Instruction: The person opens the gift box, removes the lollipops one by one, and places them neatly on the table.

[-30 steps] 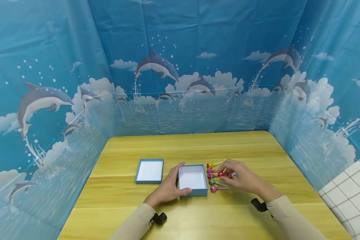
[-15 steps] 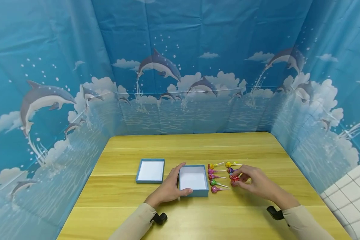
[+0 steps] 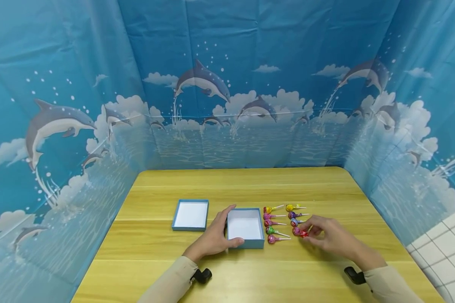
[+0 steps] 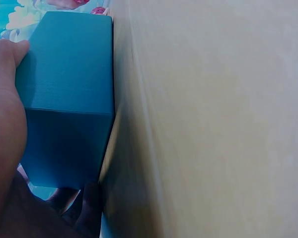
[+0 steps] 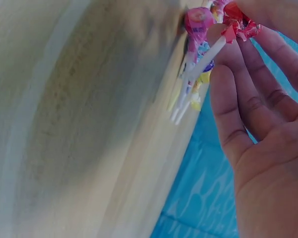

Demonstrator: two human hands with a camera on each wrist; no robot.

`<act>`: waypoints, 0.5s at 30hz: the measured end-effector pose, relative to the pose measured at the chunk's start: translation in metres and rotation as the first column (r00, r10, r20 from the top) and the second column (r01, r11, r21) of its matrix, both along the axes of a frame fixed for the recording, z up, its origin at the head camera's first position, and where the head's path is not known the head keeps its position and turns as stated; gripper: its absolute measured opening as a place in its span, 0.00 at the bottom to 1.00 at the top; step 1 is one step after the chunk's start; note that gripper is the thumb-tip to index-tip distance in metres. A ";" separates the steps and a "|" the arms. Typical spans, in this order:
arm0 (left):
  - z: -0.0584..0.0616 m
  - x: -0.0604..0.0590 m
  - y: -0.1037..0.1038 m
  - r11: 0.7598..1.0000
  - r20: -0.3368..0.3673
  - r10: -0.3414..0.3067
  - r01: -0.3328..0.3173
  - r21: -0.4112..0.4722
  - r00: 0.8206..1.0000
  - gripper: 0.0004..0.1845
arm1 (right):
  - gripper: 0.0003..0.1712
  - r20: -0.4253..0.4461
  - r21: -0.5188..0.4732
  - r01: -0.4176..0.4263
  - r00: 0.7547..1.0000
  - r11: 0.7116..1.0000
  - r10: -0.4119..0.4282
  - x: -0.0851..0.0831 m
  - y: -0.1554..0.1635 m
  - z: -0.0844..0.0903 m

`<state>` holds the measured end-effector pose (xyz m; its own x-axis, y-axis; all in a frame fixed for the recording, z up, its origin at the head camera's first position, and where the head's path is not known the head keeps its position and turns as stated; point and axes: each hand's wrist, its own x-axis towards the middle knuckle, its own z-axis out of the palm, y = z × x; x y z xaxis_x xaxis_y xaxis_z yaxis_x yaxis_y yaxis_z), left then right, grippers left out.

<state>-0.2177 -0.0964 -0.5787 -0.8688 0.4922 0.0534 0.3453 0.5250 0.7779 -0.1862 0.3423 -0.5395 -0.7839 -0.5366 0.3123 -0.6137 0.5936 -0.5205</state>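
My left hand (image 3: 214, 237) grips the blue open-topped box (image 3: 252, 243) from its left side, thumb on the near wall. White lining shows inside the box, and in the left wrist view the blue box (image 4: 69, 64) stands on the table between thumb and fingers. To its right, my right hand (image 3: 333, 235) pinches a red-wrapped lollipop (image 3: 304, 234) by its head between thumb and fingertips. In the right wrist view the white stick of the red lollipop (image 5: 238, 22) slants down. A pink lollipop (image 3: 296, 231) lies right beside those fingertips.
Several lollipops lie in a column by the box, among them a green lollipop (image 3: 269, 230). A second column holds a yellow lollipop (image 3: 290, 207), a purple lollipop (image 3: 292, 215) and a blue one. The shallow blue lid (image 3: 191, 215) lies left of the box.
My right hand has carried the red lollipop rightward and toward me, from over the first column to beside the pink one in the second. My left hand stays on the box.
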 end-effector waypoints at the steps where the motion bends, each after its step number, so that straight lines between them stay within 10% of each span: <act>1: 0.000 0.000 0.000 1.000 0.001 -0.001 0.001 -0.002 1.000 0.63 | 0.16 0.016 0.001 -0.001 1.000 1.000 0.001 0.000 0.000 -0.001; 15: 0.000 -0.001 0.001 1.000 -0.005 0.007 -0.007 -0.017 1.000 0.63 | 0.16 0.012 0.005 -0.046 0.999 0.999 0.046 -0.002 -0.006 -0.014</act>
<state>-0.2191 -0.0957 -0.5785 -0.8719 0.4872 0.0491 0.3454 0.5407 0.7670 -0.1880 0.3360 -0.5539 -0.7618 -0.5740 0.3003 -0.6345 0.5676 -0.5247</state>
